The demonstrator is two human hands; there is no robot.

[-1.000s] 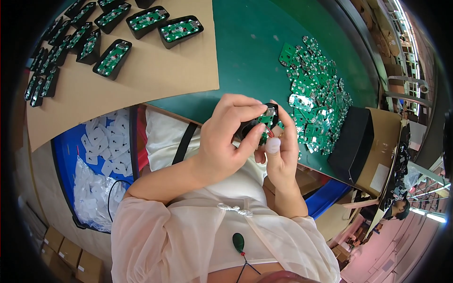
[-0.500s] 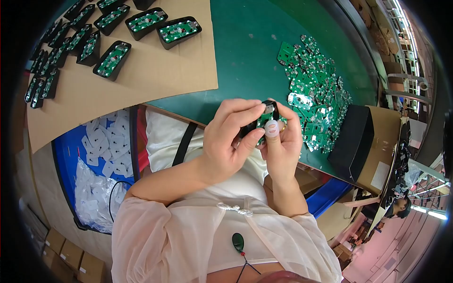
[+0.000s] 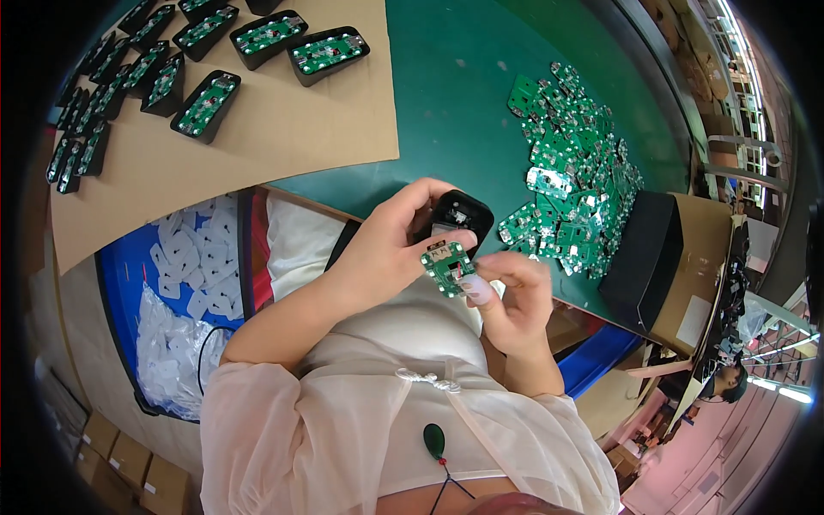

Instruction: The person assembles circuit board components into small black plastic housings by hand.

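Observation:
My left hand is closed around a black plastic housing, whose hollow inside faces up. Just below it, my right hand pinches a green circuit board between thumb and fingers. The board is out of the housing, tilted, and its upper edge lies close to my left thumb. Some small parts show inside the housing, though my left thumb covers its lower end.
Several black housings with boards in them stand on a cardboard sheet at the left. A heap of green circuit boards lies on the green table. A black box stands at the right; a blue bin holds white pieces.
The board was within the housing between both hands; now it is apart from it, lower, in my right hand. My left hand has turned the housing so that its inside shows.

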